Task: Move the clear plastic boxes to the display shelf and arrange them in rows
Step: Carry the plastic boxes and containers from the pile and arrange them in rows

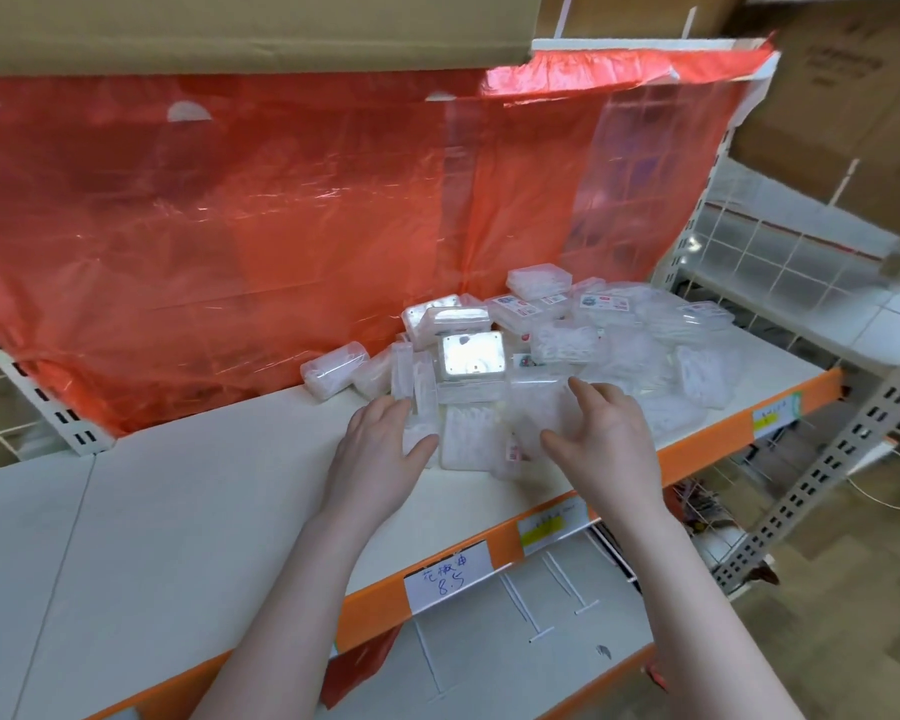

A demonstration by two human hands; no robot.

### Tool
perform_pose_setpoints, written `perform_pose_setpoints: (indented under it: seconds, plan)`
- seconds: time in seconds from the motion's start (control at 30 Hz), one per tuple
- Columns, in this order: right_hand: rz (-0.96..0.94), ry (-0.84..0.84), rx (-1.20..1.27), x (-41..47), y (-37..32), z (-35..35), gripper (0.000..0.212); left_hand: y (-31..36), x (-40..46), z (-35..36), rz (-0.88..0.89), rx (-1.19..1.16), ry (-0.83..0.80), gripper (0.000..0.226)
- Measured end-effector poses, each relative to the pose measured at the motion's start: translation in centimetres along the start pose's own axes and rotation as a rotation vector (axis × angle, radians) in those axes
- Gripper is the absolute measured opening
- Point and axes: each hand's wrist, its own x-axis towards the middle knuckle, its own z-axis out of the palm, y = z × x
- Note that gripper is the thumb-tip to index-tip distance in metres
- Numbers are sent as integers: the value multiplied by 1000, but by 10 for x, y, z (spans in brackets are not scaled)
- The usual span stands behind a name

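Several clear plastic boxes [562, 345] lie in a loose heap on the white display shelf [188, 491], toward its right half. A few stand on edge at the heap's left side [404, 371]; one flat box [466, 441] lies nearest the front. My left hand [380, 444] reaches in from the left, fingers straight, touching the boxes at the heap's near-left edge. My right hand [601, 433] hovers at the near-right of the same boxes, fingers spread and relaxed, holding nothing that I can see.
A red plastic sheet [281, 210] hangs behind the shelf. The shelf's orange front edge [494, 537] carries a handwritten price tag [445, 576]. A lower shelf [489, 641] sits below. White slotted uprights [822, 470] and wire grids [780, 252] stand at the right; cardboard boxes [842, 96] above.
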Motion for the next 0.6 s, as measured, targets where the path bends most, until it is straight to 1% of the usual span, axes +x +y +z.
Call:
perform_pose_setpoints:
  seconds: [0.17, 0.37, 0.47, 0.6]
  plan:
    - [104, 49, -55, -9, 26, -13, 63, 26, 9, 13, 110, 11, -68, 57]
    - [203, 70, -77, -20, 52, -25, 62, 60, 22, 27, 240, 47, -160, 60]
    - [241, 79, -89, -25, 62, -31, 62, 77, 30, 32, 278, 62, -208, 63]
    - [268, 92, -98, -30, 71, -38, 58, 95, 38, 46, 281, 85, -275, 65]
